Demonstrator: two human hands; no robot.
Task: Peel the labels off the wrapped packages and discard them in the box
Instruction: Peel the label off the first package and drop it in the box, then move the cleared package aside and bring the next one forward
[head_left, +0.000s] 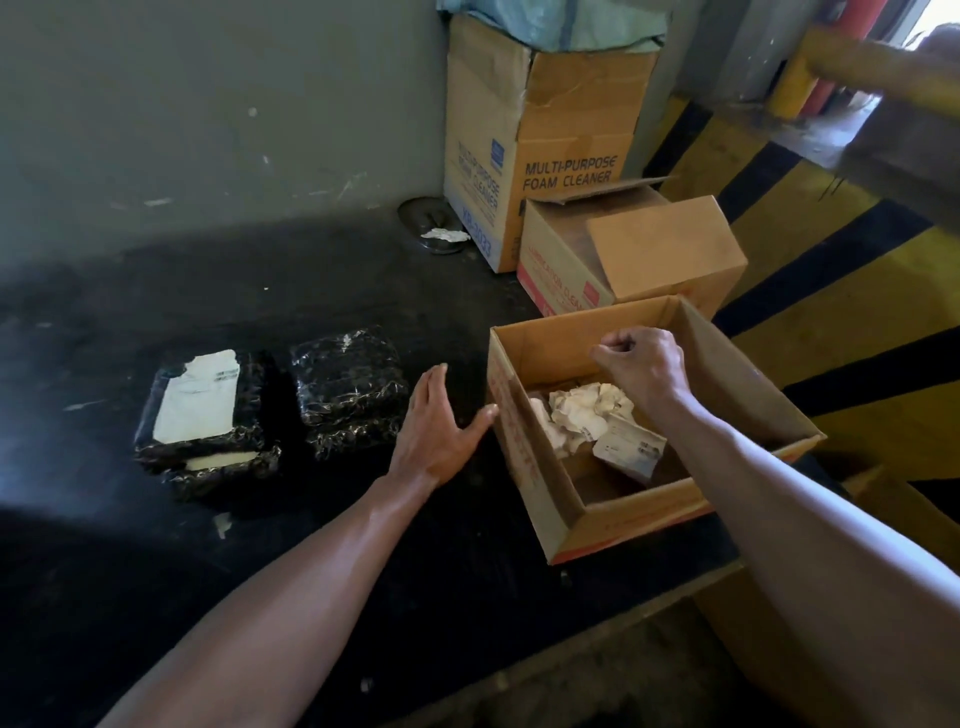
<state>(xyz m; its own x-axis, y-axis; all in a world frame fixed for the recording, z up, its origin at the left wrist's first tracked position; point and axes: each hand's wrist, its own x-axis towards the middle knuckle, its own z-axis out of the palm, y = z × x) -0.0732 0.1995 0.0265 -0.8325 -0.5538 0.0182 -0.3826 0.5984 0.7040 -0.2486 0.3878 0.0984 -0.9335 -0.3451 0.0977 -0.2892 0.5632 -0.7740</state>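
Note:
Two black-wrapped packages lie on the dark floor. The left package (208, 415) carries a white label (200, 397) with a torn top edge. The right package (348, 384) shows no label on top. An open cardboard box (540, 467) to their right holds several crumpled labels (587, 415). My left hand (436, 431) hovers flat, fingers apart, between the right package and the box wall, holding nothing. My right hand (644, 369) is over the box with fingers curled closed; nothing shows in it.
A tall "Multi-purpose foam cleaner" carton (540, 145) and a smaller open carton (634, 254) stand behind the box. A round metal lid (434, 226) with a paper scrap lies by the grey wall. Yellow-and-black striped flooring (831, 312) runs on the right.

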